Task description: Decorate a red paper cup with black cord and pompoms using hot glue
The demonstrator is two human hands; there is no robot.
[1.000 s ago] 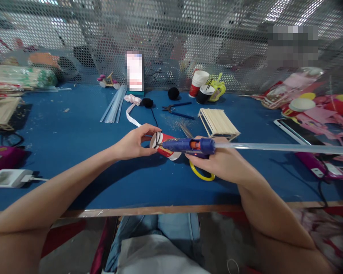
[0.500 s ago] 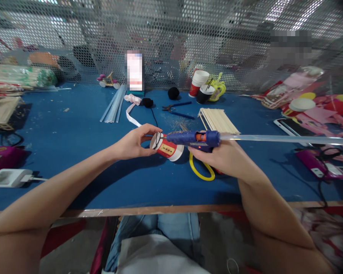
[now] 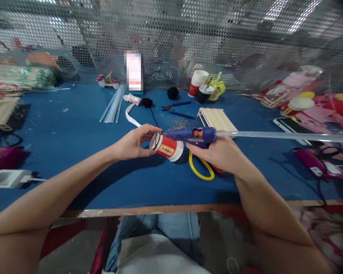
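My left hand (image 3: 135,144) grips a red and white paper cup (image 3: 168,147) at its end on the left, thumb below and fingers above. The cup lies tilted on its side, with black cord around that end. A blue glue gun (image 3: 188,136) is in my right hand (image 3: 223,154), its nozzle at the upper side of the cup near the cord. From the gun's back a long clear glue stick (image 3: 274,136) sticks out to the right. Yellow-handled scissors (image 3: 200,171) lie partly under my right hand.
Behind the hands are blue pliers (image 3: 177,110), black yarn (image 3: 147,102), white ribbon (image 3: 131,116), glue sticks (image 3: 114,104), wooden sticks (image 3: 218,120) and stacked cups (image 3: 199,80). Phones and a purple power strip (image 3: 314,163) lie right; a white plug (image 3: 10,178) lies left.
My right hand and the glue gun have shifted slightly left and up along the cup. My left hand and the cup are almost unmoved.
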